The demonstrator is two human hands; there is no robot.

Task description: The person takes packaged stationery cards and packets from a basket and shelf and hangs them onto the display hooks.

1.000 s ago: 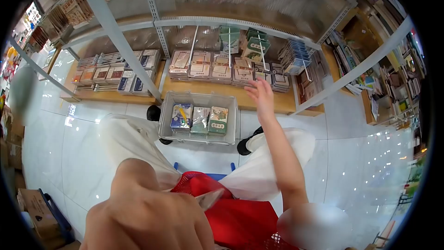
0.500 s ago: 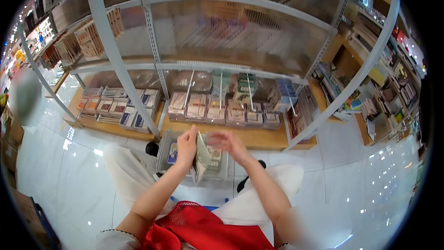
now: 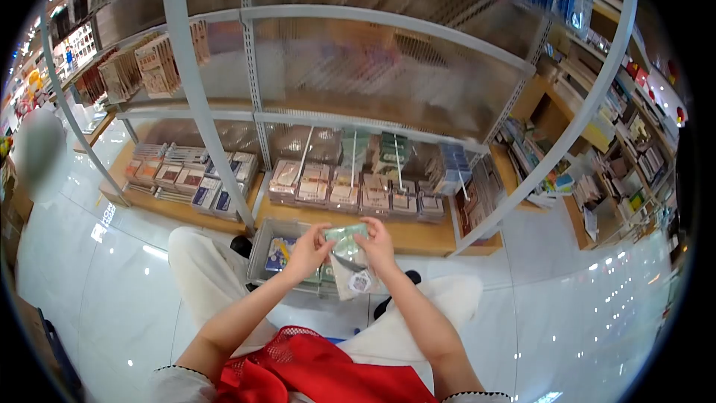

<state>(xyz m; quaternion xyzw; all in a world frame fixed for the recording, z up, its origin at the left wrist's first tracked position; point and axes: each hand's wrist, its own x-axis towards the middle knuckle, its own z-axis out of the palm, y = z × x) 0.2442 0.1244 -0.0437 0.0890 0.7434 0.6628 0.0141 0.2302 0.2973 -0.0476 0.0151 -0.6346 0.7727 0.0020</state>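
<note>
Between my hands is a flat plastic packet (image 3: 350, 261) with a pale green upper part, a dark curved patch and a white label near its lower end. My left hand (image 3: 307, 248) pinches its upper left edge. On the other side, my right hand (image 3: 378, 245) grips the upper right edge with thumb and fingers. Below the packet a grey plastic bin (image 3: 259, 263) stands on the floor, partly covered by my hands. Inside it lies a blue and white package (image 3: 279, 254); other contents are largely hidden.
A low wooden shelf (image 3: 418, 239) ahead carries rows of small boxed packs (image 3: 343, 192), with metal hooks above them. Slanting grey posts (image 3: 195, 89) frame the rack. More packs (image 3: 186, 172) sit to the left, and book shelves (image 3: 619, 157) stand at the right.
My right hand, apart from the packet before, has come to its right edge and grips it. The packet has turned from edge-on to show its face. The view has shifted slightly.
</note>
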